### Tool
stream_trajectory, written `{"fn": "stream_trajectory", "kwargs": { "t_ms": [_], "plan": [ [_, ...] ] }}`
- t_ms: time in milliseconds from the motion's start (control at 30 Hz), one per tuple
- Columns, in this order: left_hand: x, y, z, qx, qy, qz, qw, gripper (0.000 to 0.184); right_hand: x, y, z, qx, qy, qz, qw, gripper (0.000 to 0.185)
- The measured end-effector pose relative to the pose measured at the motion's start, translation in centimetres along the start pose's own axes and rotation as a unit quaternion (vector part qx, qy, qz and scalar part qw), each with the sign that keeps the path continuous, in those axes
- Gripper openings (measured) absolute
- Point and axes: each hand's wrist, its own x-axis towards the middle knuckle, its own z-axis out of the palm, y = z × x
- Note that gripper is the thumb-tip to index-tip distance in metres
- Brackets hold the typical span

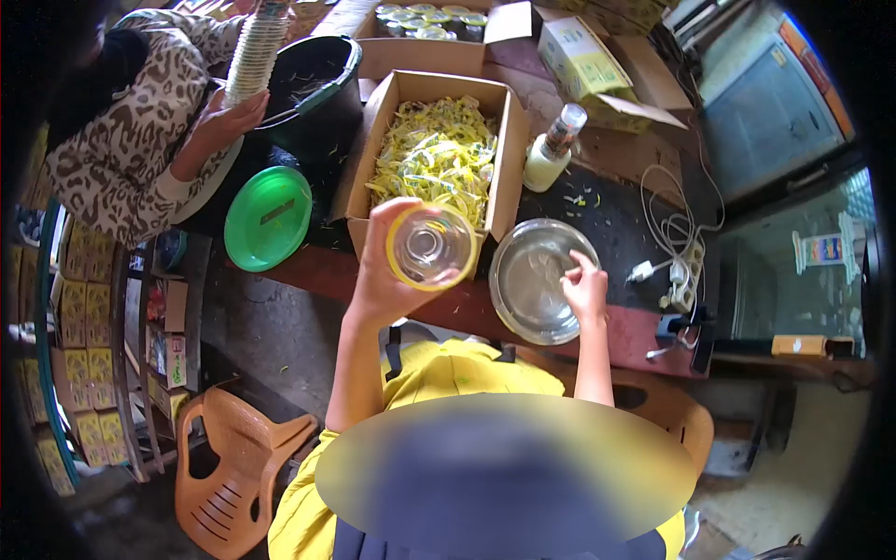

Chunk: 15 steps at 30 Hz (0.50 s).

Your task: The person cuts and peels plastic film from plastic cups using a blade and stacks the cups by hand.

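My left hand is wrapped round a clear plastic cup with a yellow rim, its round end facing up toward me. The cup is held above the table's front edge, before a cardboard box full of small yellow-and-white packets. My right hand is over the right side of a round clear bowl. Its fingers are curled together in a pinch; whatever they hold, if anything, is too small to make out. What looks like clear liquid lies in the bowl, though I cannot tell for certain.
Behind the bowl stands a bottle with a clear cup over its top. Cables and a power strip lie at right. A green basin and black bucket are at left, near another person holding stacked cups.
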Motion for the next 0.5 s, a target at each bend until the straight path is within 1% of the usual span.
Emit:
{"fn": "stream_trajectory", "kwargs": {
  "t_ms": [33,100,167,233,300,333,367,500],
  "plan": [
    [0.0,-0.1,-0.4,0.000,0.000,-0.009,1.000,0.076,-0.6,-0.6,0.0,0.010,0.009,0.020,1.000,0.048],
    [0.5,-0.4,-1.0,-0.001,0.005,-0.016,1.000,0.076,-0.6,-1.3,0.7,0.123,-0.009,0.086,0.989,0.053],
    [0.7,-0.6,-1.4,-0.011,-0.010,-0.033,0.999,0.077,-0.5,0.1,3.7,0.276,-0.041,0.136,0.951,0.051],
    [1.0,-0.5,-1.9,-0.010,-0.023,-0.046,0.999,0.077,-1.1,-0.5,6.7,0.347,-0.049,0.164,0.922,0.050],
    [1.3,-0.6,-2.4,-0.019,-0.034,-0.034,0.999,0.077,-1.6,-0.9,10.0,0.348,-0.008,0.189,0.918,0.049],
    [1.4,-0.7,-2.7,-0.023,-0.039,-0.029,0.999,0.077,-1.9,-2.6,10.0,0.354,0.009,0.221,0.909,0.047],
    [1.5,-0.9,-3.0,-0.029,-0.042,-0.030,0.998,0.077,-1.9,-2.6,11.0,0.365,0.026,0.225,0.903,0.045],
    [1.7,-1.5,-4.1,-0.042,-0.060,-0.034,0.997,0.078,-1.6,-2.0,13.5,0.332,0.077,0.200,0.918,0.047]
  ]
}}
